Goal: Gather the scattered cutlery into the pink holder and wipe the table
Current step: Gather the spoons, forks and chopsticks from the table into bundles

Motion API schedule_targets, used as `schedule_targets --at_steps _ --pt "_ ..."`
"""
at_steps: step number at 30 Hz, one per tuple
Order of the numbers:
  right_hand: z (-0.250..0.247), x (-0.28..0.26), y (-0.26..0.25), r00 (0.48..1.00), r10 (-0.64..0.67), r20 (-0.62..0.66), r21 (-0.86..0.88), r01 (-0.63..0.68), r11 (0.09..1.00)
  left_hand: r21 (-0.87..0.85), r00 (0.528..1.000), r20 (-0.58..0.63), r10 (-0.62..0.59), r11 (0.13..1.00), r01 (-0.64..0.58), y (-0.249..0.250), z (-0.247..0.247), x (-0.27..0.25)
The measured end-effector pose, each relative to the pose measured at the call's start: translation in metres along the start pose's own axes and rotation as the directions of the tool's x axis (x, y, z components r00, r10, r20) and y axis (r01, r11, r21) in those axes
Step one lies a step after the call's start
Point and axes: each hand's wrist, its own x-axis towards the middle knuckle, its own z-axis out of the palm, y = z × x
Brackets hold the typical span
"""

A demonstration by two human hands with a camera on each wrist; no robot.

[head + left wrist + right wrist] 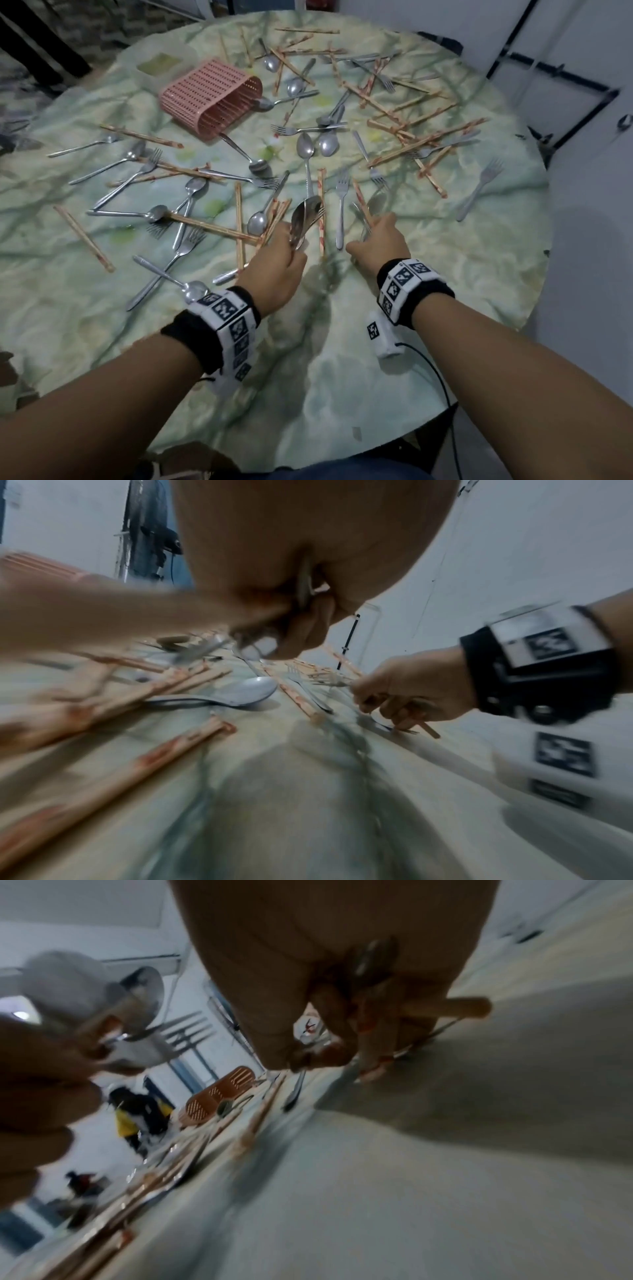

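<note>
Your left hand (pixel 277 270) grips a bunch of spoons and forks (pixel 306 217); your right hand (pixel 376 245) pinches a chopstick and fork (pixel 363 210) on the counter (pixel 342 377).

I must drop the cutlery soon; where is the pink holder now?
In the head view the pink holder lies on its side at the table's far left, beyond both hands, beside a clear container.

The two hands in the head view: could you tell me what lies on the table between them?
In the head view, a fork and a chopstick lie side by side between the left hand and the right hand, both pointing away from the person.
</note>
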Motion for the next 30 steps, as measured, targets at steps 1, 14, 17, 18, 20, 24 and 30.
schedule_targets --at_steps 1,14,17,18,20,24,30 --pt "0.0 -0.002 0.002 1.0 0.009 -0.019 0.061 -0.007 0.998 -0.015 0.999 -0.03 -0.019 1.0 0.018 0.004 0.003 0.01" --pt "-0.047 -0.014 0.026 0.99 0.061 -0.13 0.214 -0.032 0.976 0.28 0.976 0.057 -0.208 0.942 0.185 0.034 0.063 0.127" --pt "-0.05 -0.008 0.025 0.993 0.078 -0.084 0.239 -0.056 0.969 0.335 0.978 0.082 -0.194 0.929 0.156 0.038 0.064 0.128" --pt "-0.049 -0.005 0.024 0.994 0.077 -0.079 0.239 -0.056 0.969 0.346 0.974 0.097 -0.204 0.925 0.16 0.04 0.063 0.128" --pt "-0.044 0.0 0.019 0.995 0.056 -0.078 0.226 -0.037 0.973 0.351 0.963 0.117 -0.242 0.917 0.188 0.042 0.06 0.126" --pt "-0.03 0.018 0.02 0.999 0.049 -0.009 0.21 -0.046 0.977 0.361 0.968 0.082 -0.239 0.912 0.194 0.036 0.053 0.118" --pt "-0.02 0.016 0.007 1.0 0.024 -0.002 0.012 -0.024 1.0 0.388 0.956 0.11 -0.271 0.898 0.21 0.043 0.047 0.11"
